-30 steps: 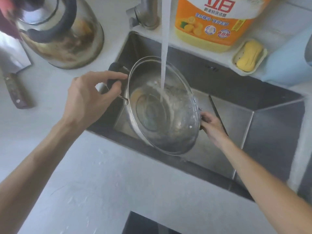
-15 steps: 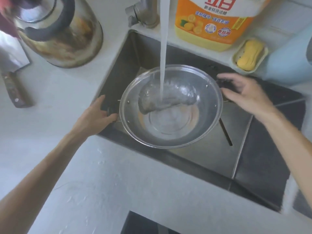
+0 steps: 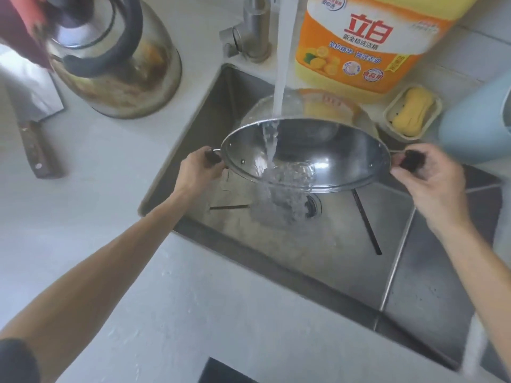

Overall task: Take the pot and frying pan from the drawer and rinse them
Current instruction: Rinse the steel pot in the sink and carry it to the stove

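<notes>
A person tips a steel pot (image 3: 318, 153) over the sink (image 3: 345, 272), left hand (image 3: 197, 172) and right hand (image 3: 431, 181) grasping its handles at 9 and 3 o'clock, as tap water (image 3: 283, 64) pours through.

Soft, even daylight, cool cast; shadows faint. Glare on the pot (image 3: 326, 161) inner wall and kettle (image 3: 116, 59). Whole frame slightly soft, compression smear on the bench (image 3: 193, 313). Wide-angle bending at edges; falling water motion-blurred.
</notes>
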